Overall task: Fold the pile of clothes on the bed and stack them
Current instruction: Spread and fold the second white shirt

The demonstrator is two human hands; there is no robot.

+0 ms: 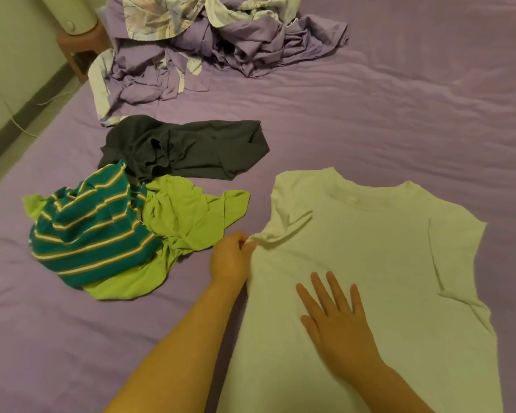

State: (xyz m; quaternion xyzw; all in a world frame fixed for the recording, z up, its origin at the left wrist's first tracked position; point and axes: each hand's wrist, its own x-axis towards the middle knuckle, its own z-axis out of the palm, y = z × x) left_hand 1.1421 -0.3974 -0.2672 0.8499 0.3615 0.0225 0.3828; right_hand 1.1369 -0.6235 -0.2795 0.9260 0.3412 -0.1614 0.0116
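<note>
While a white shirt [370, 263] is lying spread flat on the purple bed [399, 114], the left hand [231, 257] is pinching the edge of its left sleeve between curled fingers, and the right hand [337, 320] is pressing flat on the shirt's middle with fingers straight and spread. Just left of the hands, a striped top [87, 234] is sitting crumpled on a green shirt [185, 216], with a dark garment [185, 147] lying beyond them.
</note>
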